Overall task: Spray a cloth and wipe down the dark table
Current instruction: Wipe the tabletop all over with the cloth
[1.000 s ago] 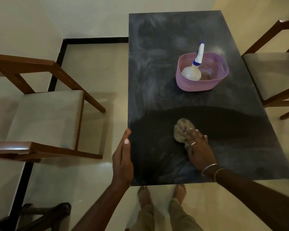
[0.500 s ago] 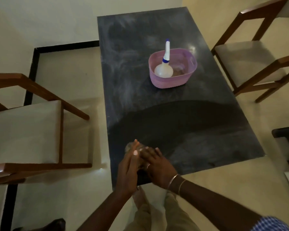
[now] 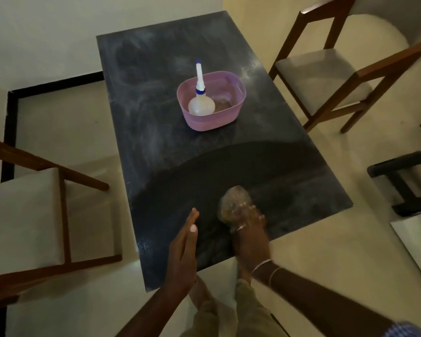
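– Cloth (image 3: pixel 233 203): where is it found, and how is it expected to handle?
– It is bunched on the near end of the table (image 3: pixel 156 98), under the right hand (image 3: pixel 249 237). It is judged light, soft and limp, so a flat press from above should serve best. The fingers are blurred, and it cannot be told whether they are curled round it.
– And the left hand (image 3: pixel 184 254)?
– It is held edge-on just beside, fingers straight and together, with nothing held.
– The surface?
– Hard, dark and smooth. A darker arc is seen at the near end. Pale dusty haze is seen beyond, around the basket (image 3: pixel 212 122), in which the bottle (image 3: pixel 201 107) is stood upright.
– The room?
– Chairs (image 3: pixel 326 69) are set at both sides on a pale floor (image 3: pixel 71 117).
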